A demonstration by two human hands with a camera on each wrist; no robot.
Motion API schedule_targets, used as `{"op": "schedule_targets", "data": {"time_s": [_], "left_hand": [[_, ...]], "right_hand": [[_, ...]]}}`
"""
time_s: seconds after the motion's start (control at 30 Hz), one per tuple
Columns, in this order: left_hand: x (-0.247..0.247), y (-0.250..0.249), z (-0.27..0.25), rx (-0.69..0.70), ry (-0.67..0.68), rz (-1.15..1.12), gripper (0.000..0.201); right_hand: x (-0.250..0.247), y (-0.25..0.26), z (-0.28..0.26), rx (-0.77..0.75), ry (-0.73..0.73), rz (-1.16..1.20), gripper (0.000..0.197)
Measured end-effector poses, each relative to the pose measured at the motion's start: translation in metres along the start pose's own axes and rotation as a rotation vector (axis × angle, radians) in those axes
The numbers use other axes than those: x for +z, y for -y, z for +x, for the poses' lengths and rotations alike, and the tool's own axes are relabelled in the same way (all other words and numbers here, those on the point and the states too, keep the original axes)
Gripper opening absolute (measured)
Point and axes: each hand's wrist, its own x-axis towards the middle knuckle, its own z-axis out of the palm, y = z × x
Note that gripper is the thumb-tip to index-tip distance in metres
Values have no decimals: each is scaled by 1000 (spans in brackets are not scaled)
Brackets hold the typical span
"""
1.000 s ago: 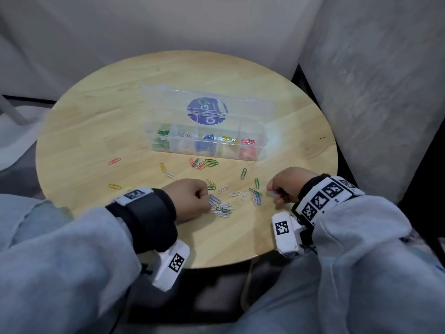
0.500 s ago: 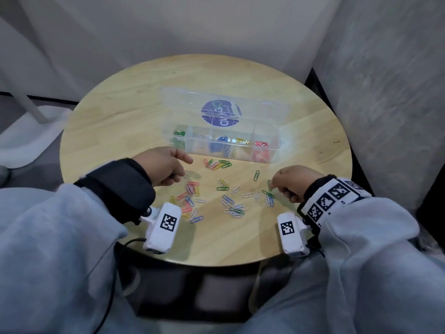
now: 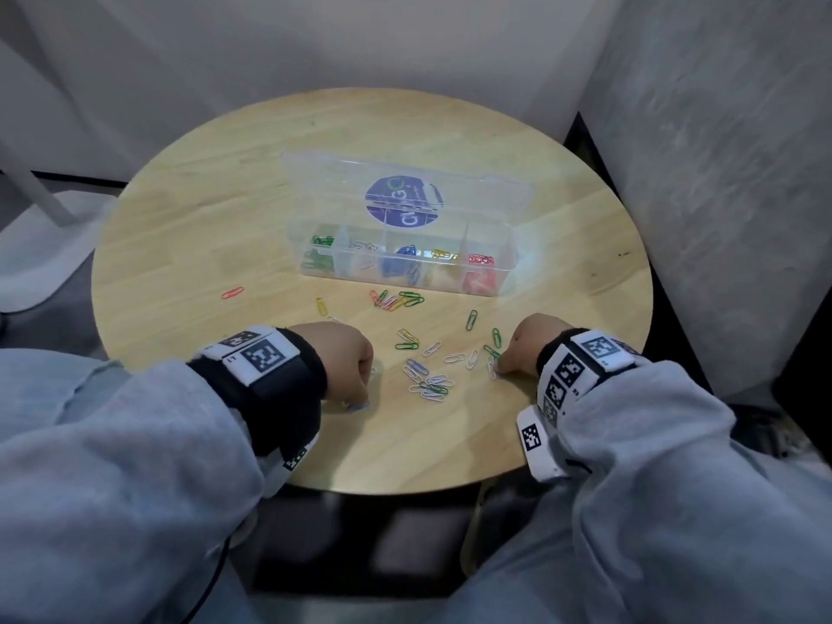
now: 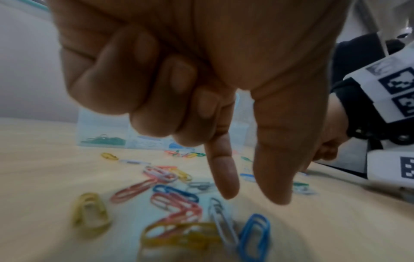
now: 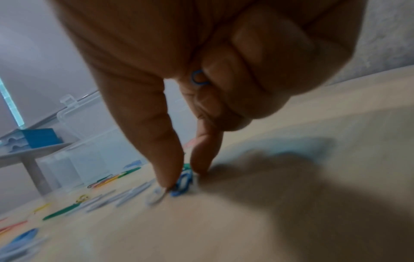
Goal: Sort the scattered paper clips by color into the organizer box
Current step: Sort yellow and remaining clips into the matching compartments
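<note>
The clear organizer box (image 3: 513, 258) stands open mid-table, holding green, white, blue, yellow and red clips in separate compartments. Loose paper clips (image 3: 430, 385) lie scattered in front of it. My left hand (image 3: 362, 394) hovers over a mixed cluster. In the left wrist view the left hand (image 4: 253, 196) has thumb and forefinger pointing down, apart and empty, above a white clip (image 4: 220, 219) and a blue clip (image 4: 254, 235). My right hand (image 3: 497, 371) pinches a blue clip (image 5: 182, 184) lying on the table. Another blue clip (image 5: 198, 78) is tucked in the curled fingers of the right hand (image 5: 183, 178).
The round wooden table (image 3: 202, 245) stands in a corner, with walls behind and to the right. A lone red clip (image 3: 232, 292) lies far left, and a mixed bunch (image 3: 398, 300) lies just before the box. The box lid (image 3: 495, 191) leans back.
The left hand swung up and left, baring a cluster of clips, then came back down over it. The right hand stayed by the same clips. The head view shifted.
</note>
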Motion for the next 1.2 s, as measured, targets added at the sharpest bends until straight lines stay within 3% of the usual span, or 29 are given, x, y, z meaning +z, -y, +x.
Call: {"op": "schedule_targets", "data": {"time_s": [0.13,0.33,0.5,0.6,0.7,0.87,0.93,1.03,1.2], "left_hand": [[6,-2,1,13,9,20,9],[9,-2,4,22,-3,3,4],[11,0,7,3,9,-40,7],[10,2,6,2,-2,-86,6],[-4,15,6,27,-22,-330,14],[-48,36,-2,-70,-131,-1203,17],[-57,46,-5,-87,-177,-1449,18],[-54,60,-3,-113,-218,-1521,26],[-33,58,9,-124,-118,-1445,12]], "right_hand": [[3,4,2,-12,-9,-45,40],[4,8,5,-46,-9,-43,32],[-1,8,-1,-73,-14,118,14],[-10,14,-4,-146,0,287,20],[-16,25,-8,-258,66,528,25],[-19,45,-12,-380,191,939,28],[-20,53,-12,-372,238,1013,27],[-19,60,-11,-318,286,1011,32],[-14,64,-12,-263,261,940,33]]}}
